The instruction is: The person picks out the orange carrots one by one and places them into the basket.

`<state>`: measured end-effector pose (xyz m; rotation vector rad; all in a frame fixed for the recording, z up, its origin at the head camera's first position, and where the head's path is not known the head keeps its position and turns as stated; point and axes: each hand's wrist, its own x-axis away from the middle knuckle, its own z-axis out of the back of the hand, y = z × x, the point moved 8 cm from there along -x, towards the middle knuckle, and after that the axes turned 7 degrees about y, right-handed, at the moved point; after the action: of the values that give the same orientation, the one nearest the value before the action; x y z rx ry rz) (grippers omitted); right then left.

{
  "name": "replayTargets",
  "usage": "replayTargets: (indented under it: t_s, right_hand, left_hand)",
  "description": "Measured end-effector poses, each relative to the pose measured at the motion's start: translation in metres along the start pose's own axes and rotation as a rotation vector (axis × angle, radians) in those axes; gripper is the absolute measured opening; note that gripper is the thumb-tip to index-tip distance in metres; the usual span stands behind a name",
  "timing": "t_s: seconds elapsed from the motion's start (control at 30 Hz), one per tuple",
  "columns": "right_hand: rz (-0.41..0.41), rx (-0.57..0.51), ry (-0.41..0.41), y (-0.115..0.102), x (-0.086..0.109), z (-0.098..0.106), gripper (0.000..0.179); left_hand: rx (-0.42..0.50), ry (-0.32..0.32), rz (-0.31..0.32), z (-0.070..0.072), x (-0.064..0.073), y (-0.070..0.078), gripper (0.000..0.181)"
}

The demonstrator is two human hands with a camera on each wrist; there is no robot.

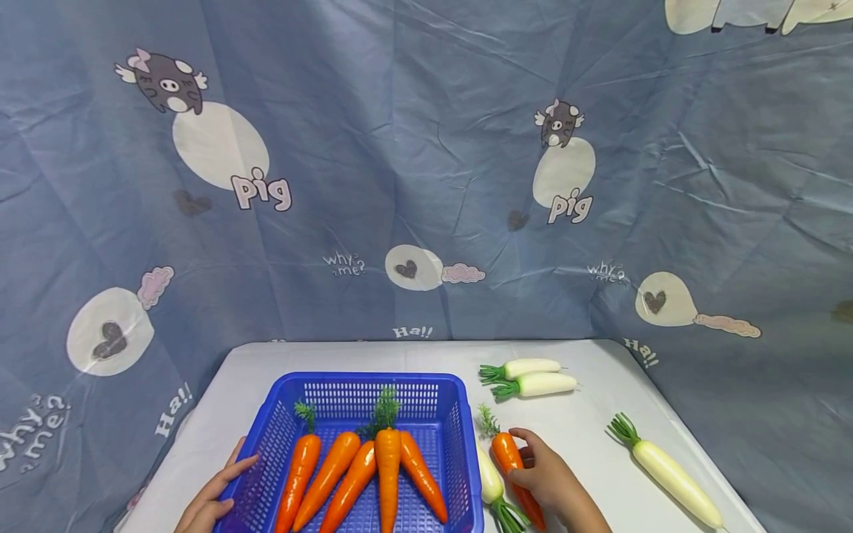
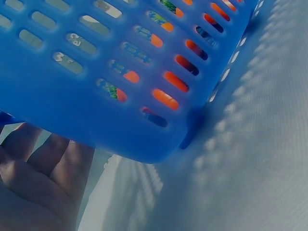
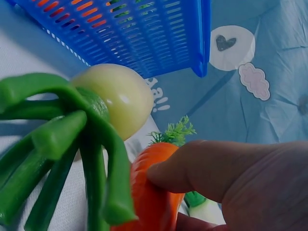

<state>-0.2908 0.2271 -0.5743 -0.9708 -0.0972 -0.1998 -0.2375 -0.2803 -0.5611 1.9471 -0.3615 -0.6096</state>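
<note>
A blue plastic basket (image 1: 472, 474) holds several orange carrots (image 1: 389, 474) with green tops. My left hand (image 1: 212, 497) grips its left rim, fingers over the edge; in the left wrist view the rim hides the fingertips of that hand (image 2: 43, 173). To the basket's right, my right hand (image 1: 549, 474) holds another carrot (image 1: 508, 453) between thumb and fingers, its leafy top pointing away. In the right wrist view the thumb presses on this carrot (image 3: 154, 187). A white radish (image 1: 492, 481) with green stalks lies between that carrot and the basket, partly hidden by the basket.
Two white radishes (image 1: 543, 383) lie together behind my right hand. Another radish (image 1: 676, 477) lies far right, near the edge of the white table (image 1: 620, 385). A blue printed cloth (image 1: 426, 185) hangs behind the table and along its sides.
</note>
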Motion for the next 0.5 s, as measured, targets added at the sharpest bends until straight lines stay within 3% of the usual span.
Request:
replayTargets:
  t_s: [0.23, 0.5]
  right_hand:
    - [-0.013, 0.015, 0.01, 0.0006, 0.0002, 0.0021, 0.071]
    - [-0.016, 0.013, 0.015, 0.0025, 0.0, 0.0035, 0.069]
  left_hand:
    - [0.03, -0.012, 0.021, -0.0004, -0.0004, -0.0008, 0.065]
    - [0.024, -0.018, -0.001, -0.0029, -0.0001, 0.0008, 0.066]
